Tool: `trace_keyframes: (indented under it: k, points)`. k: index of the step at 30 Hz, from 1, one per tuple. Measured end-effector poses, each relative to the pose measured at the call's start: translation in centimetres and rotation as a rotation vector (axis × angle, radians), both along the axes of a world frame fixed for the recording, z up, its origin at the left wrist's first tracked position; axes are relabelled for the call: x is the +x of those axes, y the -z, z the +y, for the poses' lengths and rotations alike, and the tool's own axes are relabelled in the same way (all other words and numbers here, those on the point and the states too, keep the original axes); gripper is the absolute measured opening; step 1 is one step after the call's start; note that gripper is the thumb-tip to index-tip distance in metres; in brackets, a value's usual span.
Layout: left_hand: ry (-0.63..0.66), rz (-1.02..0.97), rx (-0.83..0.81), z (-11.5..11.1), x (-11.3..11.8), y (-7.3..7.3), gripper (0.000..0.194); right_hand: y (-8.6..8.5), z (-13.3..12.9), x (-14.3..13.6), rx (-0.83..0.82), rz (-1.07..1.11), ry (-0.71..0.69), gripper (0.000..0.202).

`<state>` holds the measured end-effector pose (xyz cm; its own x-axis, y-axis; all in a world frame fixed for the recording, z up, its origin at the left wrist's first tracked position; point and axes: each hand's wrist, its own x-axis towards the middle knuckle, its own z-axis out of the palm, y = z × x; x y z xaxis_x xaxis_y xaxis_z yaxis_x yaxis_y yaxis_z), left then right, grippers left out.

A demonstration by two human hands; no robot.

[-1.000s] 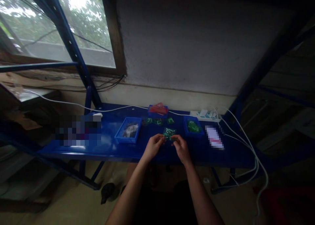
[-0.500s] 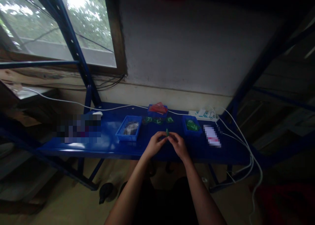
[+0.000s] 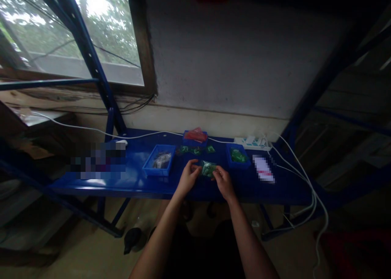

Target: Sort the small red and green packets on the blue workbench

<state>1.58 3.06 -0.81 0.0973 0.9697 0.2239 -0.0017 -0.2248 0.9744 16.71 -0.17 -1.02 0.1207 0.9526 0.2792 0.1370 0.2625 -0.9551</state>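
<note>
A small clear plastic bag with something green in it (image 3: 208, 168) is stretched between my two hands, above the front half of the blue table. My left hand (image 3: 189, 176) pinches its left edge. At its right edge, my right hand (image 3: 224, 182) grips it between thumb and fingers. Just beyond the hands, several small green packets (image 3: 195, 150) lie in a row. To the left stands a blue bin (image 3: 146, 165) holding greyish packets (image 3: 163, 160). On the right, another blue bin (image 3: 242, 164) holds green pieces (image 3: 237, 155); their exact kind is too small to tell.
A small blue bin (image 3: 187, 141) with red plastic pieces (image 3: 196, 135) stands at the table's back. A power strip (image 3: 253, 143) with white cables lies at the back right, near a blurred-out white and pink item (image 3: 263, 169). Blue rack posts (image 3: 87, 51) rise at the left.
My hands have moved apart a little. The bag, seen narrow and edge-on between the fingertips before, now lies spread with its flat face showing.
</note>
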Motion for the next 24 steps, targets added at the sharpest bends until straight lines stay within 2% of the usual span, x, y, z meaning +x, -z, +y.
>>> trace_keyframes:
  k: [3, 7, 9, 12, 14, 16, 18, 20, 22, 24]
  points:
    - [0.070, 0.010, -0.009, -0.2, -0.1, -0.3, 0.023, 0.2, 0.1, 0.1, 0.028, -0.044, 0.039, 0.020]
    - [0.060, 0.020, 0.040, -0.5, -0.1, -0.7, 0.019, 0.6, 0.5, -0.1, 0.139, -0.174, 0.176, 0.020]
    - [0.048, 0.003, 0.038, -0.4, -0.1, -0.7, 0.017, 0.2, 0.8, 0.0, 0.171, -0.256, 0.197, 0.019]
    - [0.028, -0.025, 0.010, -0.2, -0.1, -0.7, 0.019, -1.8, 1.8, 1.3, 0.237, -0.434, 0.225, 0.017]
    - [0.034, -0.021, 0.001, -0.3, -0.1, -0.7, 0.021, -3.7, 2.7, 3.4, 0.302, -0.558, 0.374, 0.017]
    - [0.068, 0.005, 0.002, -0.4, -0.1, -0.8, 0.021, -5.3, 3.7, 6.1, 0.346, -0.708, 0.588, 0.019]
    - [0.108, 0.037, 0.008, -0.6, 0.0, -0.9, 0.019, -6.3, 4.5, 8.5, 0.298, -0.863, 0.721, 0.021]
    - [0.131, 0.058, 0.016, -0.8, 0.0, -0.9, 0.017, -6.4, 4.9, 10.0, 0.161, -1.059, 0.643, 0.021]
    - [0.132, 0.061, 0.027, -0.8, 0.1, -0.9, 0.016, -6.2, 5.0, 10.0, 0.061, -1.188, 0.546, 0.020]
    - [0.128, 0.058, 0.039, -0.8, 0.1, -0.9, 0.014, -5.7, 5.0, 8.8, 0.098, -1.224, 0.516, 0.022]
